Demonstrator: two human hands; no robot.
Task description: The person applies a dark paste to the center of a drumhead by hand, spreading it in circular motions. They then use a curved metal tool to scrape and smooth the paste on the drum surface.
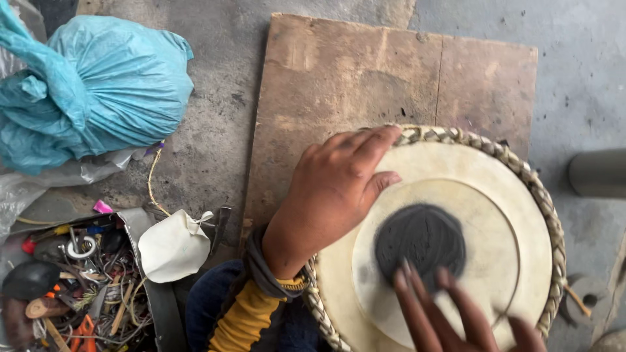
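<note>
A round drum [486, 189] with a cream skin head, a dark round patch [420, 238] in its middle and a braided rim stands before me. My left hand [336, 189] lies flat on the drum's left edge, fingers stretched toward the far rim. My right hand [456, 313] comes in from the bottom, blurred, with its spread fingertips at the near edge of the dark patch. Neither hand holds anything.
Under the drum lies a brown board [365, 78] on a grey concrete floor. A tied blue plastic bag [98, 85] sits at the top left. An open box of mixed tools [72, 287] and a cream scrap of skin [173, 248] lie at the lower left. A grey cylinder [596, 173] is at the right edge.
</note>
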